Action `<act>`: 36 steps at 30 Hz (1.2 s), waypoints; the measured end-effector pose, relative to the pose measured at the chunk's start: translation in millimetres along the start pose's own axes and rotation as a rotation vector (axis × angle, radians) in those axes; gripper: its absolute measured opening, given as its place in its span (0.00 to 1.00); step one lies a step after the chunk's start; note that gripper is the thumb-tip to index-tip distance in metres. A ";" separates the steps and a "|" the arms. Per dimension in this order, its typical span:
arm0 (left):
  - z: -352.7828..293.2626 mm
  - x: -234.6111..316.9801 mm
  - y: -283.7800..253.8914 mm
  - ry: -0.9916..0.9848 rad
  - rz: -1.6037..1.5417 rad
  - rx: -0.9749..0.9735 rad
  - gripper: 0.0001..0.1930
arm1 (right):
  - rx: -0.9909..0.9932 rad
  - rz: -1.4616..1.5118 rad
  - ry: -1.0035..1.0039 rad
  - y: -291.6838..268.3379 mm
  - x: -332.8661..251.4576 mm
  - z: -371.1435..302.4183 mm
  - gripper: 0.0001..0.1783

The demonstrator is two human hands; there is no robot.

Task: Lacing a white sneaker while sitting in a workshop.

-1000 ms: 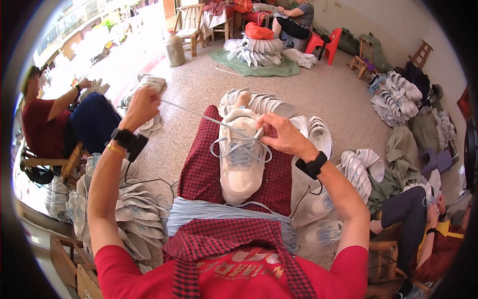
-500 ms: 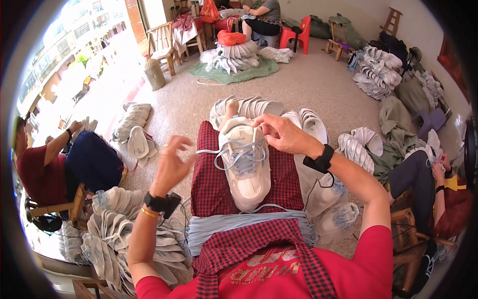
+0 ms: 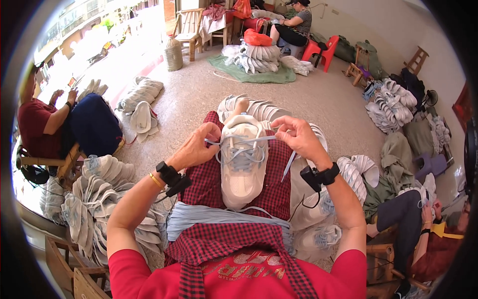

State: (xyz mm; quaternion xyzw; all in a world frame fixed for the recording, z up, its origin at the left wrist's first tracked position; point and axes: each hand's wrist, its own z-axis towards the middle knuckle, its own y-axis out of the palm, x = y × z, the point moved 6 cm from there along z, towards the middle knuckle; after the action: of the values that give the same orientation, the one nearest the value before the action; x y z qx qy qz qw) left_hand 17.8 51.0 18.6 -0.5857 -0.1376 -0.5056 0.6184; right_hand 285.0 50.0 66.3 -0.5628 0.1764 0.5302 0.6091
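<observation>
A white sneaker [image 3: 242, 164] with pale blue laces lies on my lap, on a red checked cloth [image 3: 271, 192], toe toward me. My left hand [image 3: 198, 148] pinches one end of the pale blue lace [image 3: 239, 141] at the shoe's left upper eyelets. My right hand [image 3: 297, 136] grips the other end of the lace at the right side of the shoe's collar; a loose tail hangs down beside my wrist. A bundle of pale blue laces [image 3: 226, 218] lies across my lap below the shoe. Both wrists wear black bands.
Stacks of white shoes stand at my left [image 3: 94, 199], my right [image 3: 356, 172] and by the far wall [image 3: 393, 102]. A seated person in red [image 3: 42, 122] works at the left, another at far back [image 3: 294, 25], a third at lower right [image 3: 423, 219].
My left hand, stretched far out to the left pulling the lace a second ago, has come back to the shoe's eyelets. My right hand stayed at the collar.
</observation>
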 end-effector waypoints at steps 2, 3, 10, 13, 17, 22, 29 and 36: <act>-1.1 1.1 7.8 0.026 0.042 0.008 0.14 | -0.062 0.028 0.108 -4.1 16.4 -1.5 0.11; -1.8 2.4 9.9 0.042 0.079 0.027 0.14 | -0.140 0.055 0.214 0.0 23.8 -4.0 0.10; -9.3 -2.4 -27.0 0.144 0.230 0.184 0.04 | -0.179 -0.152 0.081 -8.0 20.2 -3.7 0.06; -19.0 -8.2 -42.0 0.183 0.335 0.182 0.04 | -0.116 -0.347 -0.151 -8.6 11.7 -2.0 0.05; -31.4 -14.3 -51.5 0.293 0.509 0.231 0.07 | -0.161 -0.318 -0.153 -5.8 7.2 -2.7 0.06; -32.6 -17.0 -56.3 0.336 0.654 0.213 0.10 | -0.049 -0.587 -0.431 -5.4 -9.4 -14.4 0.10; -53.6 -50.9 -96.4 0.252 0.742 0.319 0.08 | 0.028 -0.806 -0.626 -34.9 -8.6 -18.6 0.07; -68.8 -84.8 -118.5 0.135 0.891 0.432 0.06 | 0.185 -0.941 -0.464 -101.0 20.0 -25.4 0.07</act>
State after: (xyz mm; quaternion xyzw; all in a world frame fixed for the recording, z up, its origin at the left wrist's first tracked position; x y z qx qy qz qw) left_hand -142.7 54.4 4.2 -0.4121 0.0650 -0.1890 0.8889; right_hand 387.5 56.6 92.7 -0.3931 -0.1887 0.2924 0.8511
